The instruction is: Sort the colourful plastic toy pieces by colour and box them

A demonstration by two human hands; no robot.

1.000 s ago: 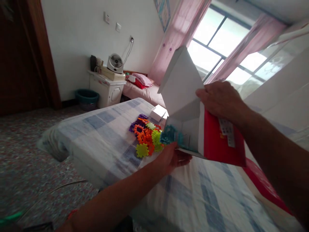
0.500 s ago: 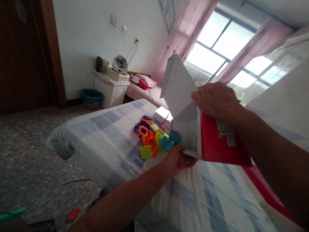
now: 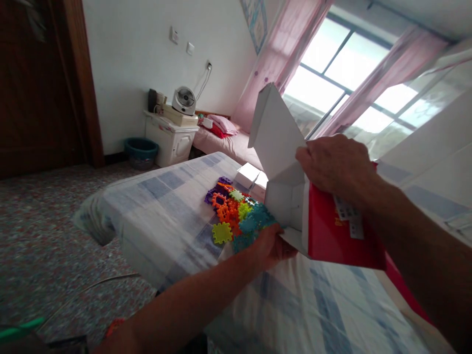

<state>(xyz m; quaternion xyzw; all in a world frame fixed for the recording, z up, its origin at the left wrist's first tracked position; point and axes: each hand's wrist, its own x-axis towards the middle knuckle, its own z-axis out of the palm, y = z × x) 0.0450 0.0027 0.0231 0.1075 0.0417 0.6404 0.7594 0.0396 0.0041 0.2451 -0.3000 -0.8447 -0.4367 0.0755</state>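
A red cardboard box (image 3: 339,233) with a white inside is tipped toward the left, its white flap (image 3: 275,130) standing up. My right hand (image 3: 335,164) grips the box's top edge. My left hand (image 3: 273,246) is closed on the lower flap at the box's open mouth. Several flat plastic gear-shaped pieces (image 3: 236,211) in orange, purple, green, yellow and teal lie in a heap on the blue-and-white checked bedsheet (image 3: 165,211), right at the mouth of the box.
A small white box (image 3: 248,174) lies behind the heap. Another red lid or box (image 3: 405,290) sits at the right on the bed. Beyond stand a white bedside cabinet (image 3: 169,140) with a small fan (image 3: 183,101), a teal bin (image 3: 140,150) and a window with pink curtains.
More teal pieces have slid out of the box onto the heap. The box has shifted slightly down and right with both hands still on it.
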